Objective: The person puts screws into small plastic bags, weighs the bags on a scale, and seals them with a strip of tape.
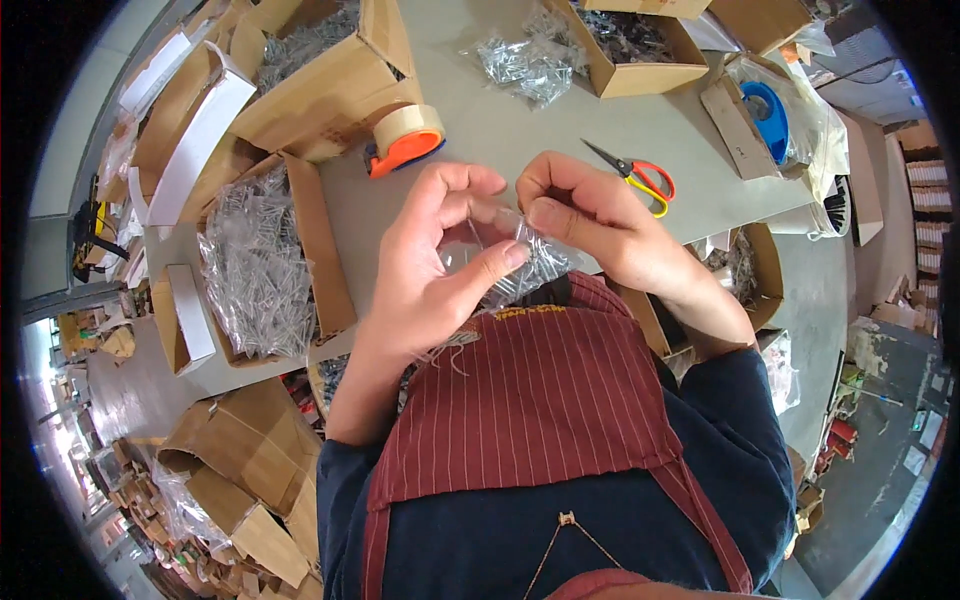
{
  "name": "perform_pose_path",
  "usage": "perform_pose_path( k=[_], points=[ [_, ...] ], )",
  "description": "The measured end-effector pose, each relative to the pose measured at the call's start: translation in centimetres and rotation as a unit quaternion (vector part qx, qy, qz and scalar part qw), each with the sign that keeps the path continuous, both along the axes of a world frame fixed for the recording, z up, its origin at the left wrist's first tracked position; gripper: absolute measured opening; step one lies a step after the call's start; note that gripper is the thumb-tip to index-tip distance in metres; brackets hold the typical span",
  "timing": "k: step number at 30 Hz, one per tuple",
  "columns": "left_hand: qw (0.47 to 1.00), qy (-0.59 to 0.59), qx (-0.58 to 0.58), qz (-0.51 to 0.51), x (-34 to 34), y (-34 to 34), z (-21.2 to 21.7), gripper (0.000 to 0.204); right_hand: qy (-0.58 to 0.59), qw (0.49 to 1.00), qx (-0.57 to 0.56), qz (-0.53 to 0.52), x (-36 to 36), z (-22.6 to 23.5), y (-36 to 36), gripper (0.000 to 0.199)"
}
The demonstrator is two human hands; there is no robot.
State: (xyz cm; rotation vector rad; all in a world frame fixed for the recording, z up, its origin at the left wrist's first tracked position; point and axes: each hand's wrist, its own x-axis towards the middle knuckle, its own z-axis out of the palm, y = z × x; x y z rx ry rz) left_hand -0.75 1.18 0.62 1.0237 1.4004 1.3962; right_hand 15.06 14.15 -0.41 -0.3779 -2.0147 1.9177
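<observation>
Closest in, a red pinstriped apron (530, 400) hangs over dark blue sleeves. Just above its top edge, both hands meet over the near rim of the grey surface (500, 140). The left hand (435, 265) is closed in a pinch, thumb pressed across a small clear plastic bag (520, 265) of thin metal parts, fingers curled behind it. The right hand (590, 215) is curled shut on the bag's upper edge, its fingertips touching those of the left. The bag sits between the two hands, held off the surface.

To the left, an open cardboard box (300, 250) holds a heap of similar clear packets. Just beyond the hands lie an orange tape dispenser (405, 140) and, to the right, red-and-yellow-handled scissors (640, 178). Farther back, loose filled packets (525, 65) rest on the surface between two more cardboard boxes, and a blue tape roll (768, 115) sits at the far right.
</observation>
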Motion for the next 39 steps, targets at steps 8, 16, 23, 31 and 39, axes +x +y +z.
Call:
perform_pose_path(
  k=[8,16,23,31,39],
  points=[
    [0.999,-0.033,-0.011,-0.029,-0.7,-0.8,0.7,0.045,0.042,0.998,0.035,-0.018,0.1,1.2,-0.8,0.007],
    [0.999,0.023,0.041,-0.014,-0.9,-1.0,0.7,0.043,0.076,0.976,0.202,-0.016,0.2,1.4,-0.2,0.021],
    [0.997,0.051,0.046,-0.019,-0.4,-0.7,0.6,0.042,0.091,0.965,0.239,-0.062,0.2,2.0,-0.8,0.016],
    [0.983,0.169,0.068,0.026,1.0,-1.1,0.3,0.039,0.086,0.991,0.053,-0.093,-0.7,1.3,-1.8,0.014],
    [0.994,-0.066,0.083,0.033,-0.6,-1.6,-0.5,0.017,0.158,0.940,0.265,-0.146,-1.5,1.4,-1.4,0.017]
  ],
)
